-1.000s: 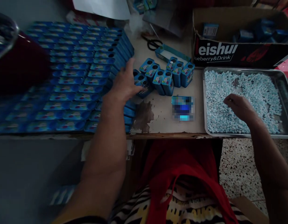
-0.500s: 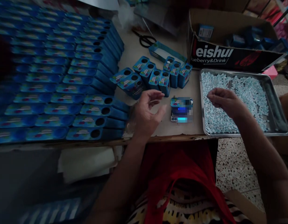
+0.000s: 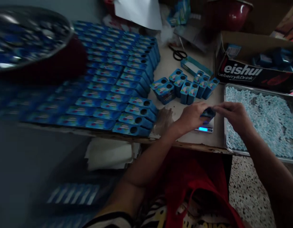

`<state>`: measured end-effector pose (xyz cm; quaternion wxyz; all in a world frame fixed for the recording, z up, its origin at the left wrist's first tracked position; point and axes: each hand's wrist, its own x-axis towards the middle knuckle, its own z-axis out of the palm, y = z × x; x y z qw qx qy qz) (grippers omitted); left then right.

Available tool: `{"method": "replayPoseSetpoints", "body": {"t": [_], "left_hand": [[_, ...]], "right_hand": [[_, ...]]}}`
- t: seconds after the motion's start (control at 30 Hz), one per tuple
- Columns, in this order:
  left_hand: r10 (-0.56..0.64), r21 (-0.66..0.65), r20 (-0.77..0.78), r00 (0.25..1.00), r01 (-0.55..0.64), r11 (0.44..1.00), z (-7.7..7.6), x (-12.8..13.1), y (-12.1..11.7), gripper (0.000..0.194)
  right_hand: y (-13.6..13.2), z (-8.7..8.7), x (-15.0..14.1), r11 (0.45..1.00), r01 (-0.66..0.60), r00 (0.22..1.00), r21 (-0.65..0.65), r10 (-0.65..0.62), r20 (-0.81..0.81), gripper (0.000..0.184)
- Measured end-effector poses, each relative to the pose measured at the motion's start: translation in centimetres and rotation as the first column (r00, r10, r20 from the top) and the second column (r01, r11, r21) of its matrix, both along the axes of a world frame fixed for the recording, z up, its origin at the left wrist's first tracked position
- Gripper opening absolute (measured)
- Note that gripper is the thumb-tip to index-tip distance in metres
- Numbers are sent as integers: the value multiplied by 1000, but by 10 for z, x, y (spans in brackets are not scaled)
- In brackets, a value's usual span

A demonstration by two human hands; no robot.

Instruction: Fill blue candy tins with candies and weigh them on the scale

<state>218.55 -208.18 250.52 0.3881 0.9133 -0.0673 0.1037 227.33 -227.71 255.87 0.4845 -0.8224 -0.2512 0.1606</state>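
On a small digital scale (image 3: 203,129) with a lit blue display stands a small blue box (image 3: 208,112) with a dark round hole in its top. My left hand (image 3: 193,116) is closed around that box from the left. From the right, my right hand (image 3: 233,114) reaches in with fingertips pinched together at the hole; whatever they hold is too small to make out. Beside it lies a metal tray (image 3: 226,139) spread with pale blue and white candies (image 3: 267,120). Several similar blue boxes (image 3: 185,90) stand loosely behind the scale.
Tight rows of blue boxes (image 3: 108,104) cover the left of the table. A red bowl (image 3: 72,60) of shiny blue pieces sits at far left. Behind are black scissors (image 3: 179,55), an open blue carton (image 3: 196,67) and a cardboard box (image 3: 243,71). The table's front edge (image 3: 196,146) is worn.
My left hand has moved onto the box on the scale and closed on it. My right hand has left the tray and come to the box's top. The view has swung left.
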Motion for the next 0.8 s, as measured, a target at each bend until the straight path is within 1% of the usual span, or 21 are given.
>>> {"method": "replayPoseSetpoints", "body": {"t": [0.07,0.1,0.17,0.2,0.23,0.27,0.3,0.33,0.37,0.4,0.43,0.47,0.5,0.53,0.57,0.6,0.63,0.7,0.77,0.8], "left_hand": [[84,-17,11,996,-83,996,17,-8,25,43],[122,-25,7,992,-122,992,28,-15,41,45],[176,-32,-16,984,-176,984,50,-32,78,45],[193,-33,-25,981,-194,981,59,-41,99,43],[224,-40,-11,975,-224,974,68,-49,119,42],[268,-64,26,963,-265,962,75,-55,139,42],[330,-113,94,939,-319,941,80,-61,157,43],[397,-176,171,902,-369,913,84,-65,174,46],[454,-236,240,858,-402,884,86,-68,189,50],[493,-274,289,820,-423,864,88,-70,202,55],[508,-277,313,803,-434,857,88,-71,212,59],[498,-243,309,810,-439,865,88,-72,220,60],[474,-185,282,834,-437,880,87,-72,226,60],[449,-123,247,858,-432,893,86,-73,229,57],[433,-75,217,875,-428,901,84,-74,232,54],[426,-46,198,883,-426,904,81,-75,233,51],[424,-34,190,885,-426,904,78,-77,235,50],[411,-27,185,892,-414,910,70,-81,236,48],[354,-8,154,922,-357,934,63,-83,237,46],[316,6,131,940,-320,947,59,-82,237,44]], "right_hand": [[3,1,13,994,37,993,100,-25,-117,31],[8,0,20,991,34,986,133,-11,-168,32],[28,-5,29,987,-27,976,157,60,-210,31],[43,-7,30,987,-77,977,141,103,-185,30],[61,-10,29,986,-131,982,104,144,-123,29],[82,-11,26,982,-182,983,41,183,-22,28],[103,-11,20,976,-215,970,-46,219,108,27],[124,-10,14,959,-230,935,-164,265,236,28],[143,-9,8,930,-214,886,-298,314,342,33],[161,-7,1,883,-182,830,-433,374,413,38],[175,-5,-4,820,-143,777,-554,439,450,44],[188,-4,-9,750,-106,734,-653,502,458,49],[197,-4,-13,682,-79,700,-727,557,446,51],[204,-4,-16,626,-58,674,-777,599,433,51],[209,-4,-19,585,-46,652,-809,632,419,49],[211,-5,-21,558,-44,633,-829,657,409,46],[211,-5,-23,543,-47,616,-838,676,404,44],[203,0,-29,535,-62,589,-842,701,402,41],[184,13,-36,538,-56,591,-841,697,407,40],[171,23,-39,542,-31,607,-840,678,415,39]]}}
